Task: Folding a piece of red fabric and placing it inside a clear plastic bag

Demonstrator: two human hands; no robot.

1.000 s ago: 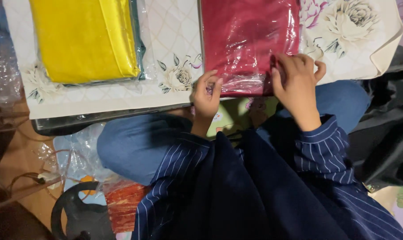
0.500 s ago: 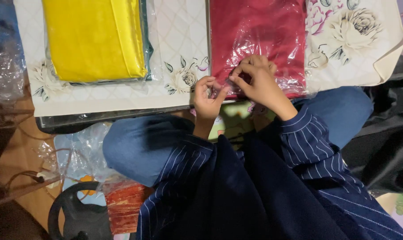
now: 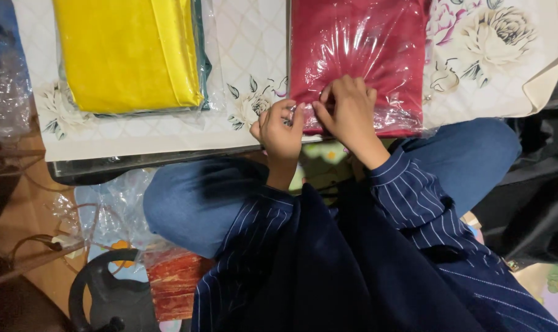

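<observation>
1. A white board with a floral print spans the area beyond both hands, its near edge running just past the person's knees.

2. The person sits cross-legged in blue trousers and a dark pinstriped shirt; both striped sleeves reach forward to the board's near edge.

3. A folded red cloth in a clear plastic bag lies on the board directly under and beyond the hands, its near end gathered into wrinkles where the fingers work.

4. A folded yellow cloth in a clear plastic bag lies on the same board, well off to the left of the left hand and apart from the red packet.

5. A dark round object sits on the floor behind and left of the left hand, beside a red-orange bundle and loose clear plastic.

6. The right hand rests on the near end of the red packet, fingers curled and pinching the crinkled plastic at its edge.

7. The left hand sits just beside the right, at the packet's near left corner, fingers bent inward and closed on the plastic; the two hands' fingertips nearly meet.

8. Exactly what lies between the fingertips is too small to tell.
</observation>
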